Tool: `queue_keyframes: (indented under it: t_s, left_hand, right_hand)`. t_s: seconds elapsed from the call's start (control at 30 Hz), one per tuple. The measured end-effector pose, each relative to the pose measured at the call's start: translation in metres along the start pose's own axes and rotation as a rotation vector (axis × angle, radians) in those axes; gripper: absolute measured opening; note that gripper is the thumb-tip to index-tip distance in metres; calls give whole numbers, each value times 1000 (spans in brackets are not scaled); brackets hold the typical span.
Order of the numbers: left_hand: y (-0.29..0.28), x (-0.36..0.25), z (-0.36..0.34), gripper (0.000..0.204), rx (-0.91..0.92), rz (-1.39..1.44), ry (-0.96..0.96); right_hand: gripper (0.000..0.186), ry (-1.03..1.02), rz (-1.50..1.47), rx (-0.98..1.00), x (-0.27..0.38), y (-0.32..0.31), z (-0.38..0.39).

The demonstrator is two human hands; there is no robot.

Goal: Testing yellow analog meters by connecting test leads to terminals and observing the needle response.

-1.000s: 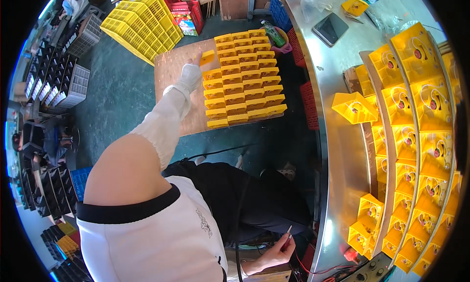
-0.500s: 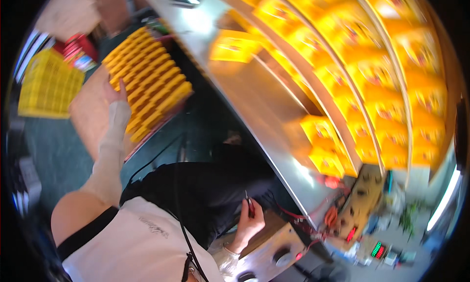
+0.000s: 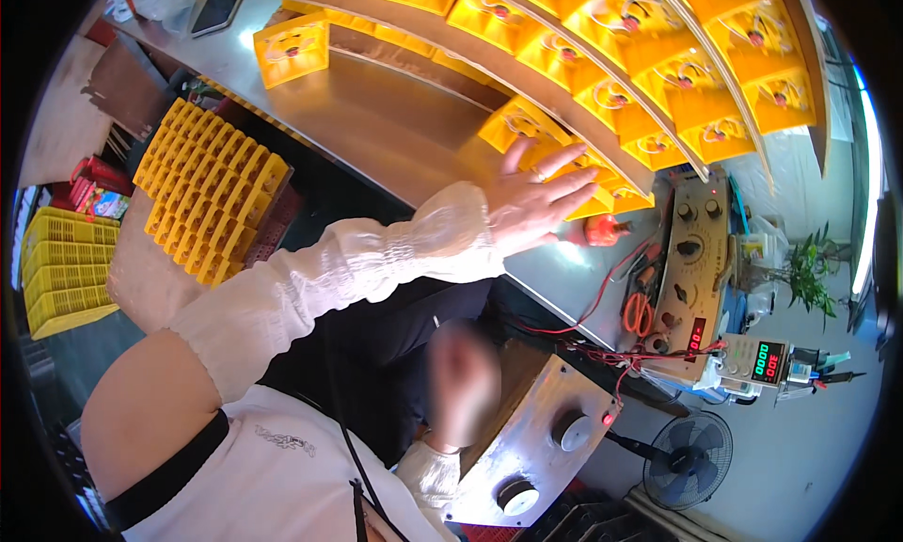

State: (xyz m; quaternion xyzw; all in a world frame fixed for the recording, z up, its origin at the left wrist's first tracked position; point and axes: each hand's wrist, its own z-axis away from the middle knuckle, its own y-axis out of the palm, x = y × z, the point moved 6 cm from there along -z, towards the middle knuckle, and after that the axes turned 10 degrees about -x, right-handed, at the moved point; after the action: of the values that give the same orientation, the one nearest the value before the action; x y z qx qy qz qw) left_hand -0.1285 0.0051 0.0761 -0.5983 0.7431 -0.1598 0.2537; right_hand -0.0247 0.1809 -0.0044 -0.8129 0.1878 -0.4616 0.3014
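My left hand (image 3: 538, 201) reaches across the metal bench, fingers spread. It hovers over or against the yellow plastic holders (image 3: 515, 125) at the shelf's lower right; whether it touches them I cannot tell. My right hand (image 3: 466, 384) rests low near my lap, beside a metal control box (image 3: 543, 445), and is blurred. A thin pale tip shows above it, matching the slim red-handled tool seen there earlier. Another yellow holder (image 3: 293, 50) stands alone at the bench's far left. Shelf rows hold many more yellow holders (image 3: 691, 76) with small wired parts inside.
At left, stacked yellow holders (image 3: 209, 189) sit on a board, near a yellow crate (image 3: 71, 264). A red object (image 3: 602, 230), orange-handled scissors (image 3: 638, 313) and a dial instrument (image 3: 694, 250) lie at the bench's right. Beyond are a digital meter (image 3: 752, 358), fan (image 3: 691, 457) and plant (image 3: 811, 274).
My left hand has left the stack of yellow holders at left and swung right over the bench, opening out. My right hand stays near my lap. The view has turned rightward.
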Motion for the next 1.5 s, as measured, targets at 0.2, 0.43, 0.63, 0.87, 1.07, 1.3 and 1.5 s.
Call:
queue_keyframes:
  t_s: [0.2, 0.43, 0.63, 0.87, 1.07, 1.3, 1.5]
  left_hand:
    - [-4, -14, 32, 91, 7, 221, -69]
    - [0, 4, 50, 109, 189, 428, -327]
    - [-35, 5, 73, 111, 159, 375, -245]
    - [-41, 3, 81, 111, 108, 379, -258]
    - [-42, 5, 82, 111, 103, 401, -285]
    - [-40, 6, 84, 109, 77, 386, -265]
    - [-43, 5, 84, 110, 87, 377, -273]
  right_hand:
    - [19, 254, 34, -49, -64, -32, 45]
    - [17, 373, -153, -267, -44, -35, 2]
    - [18, 208, -375, -271, 6, -20, -33]
    - [18, 90, -298, -147, 16, -5, -55]
    - [19, 42, -273, -130, 24, -7, -52]
    - [24, 318, -395, -220, 13, -3, -35]
    - [23, 542, -639, -346, -18, -24, -27]
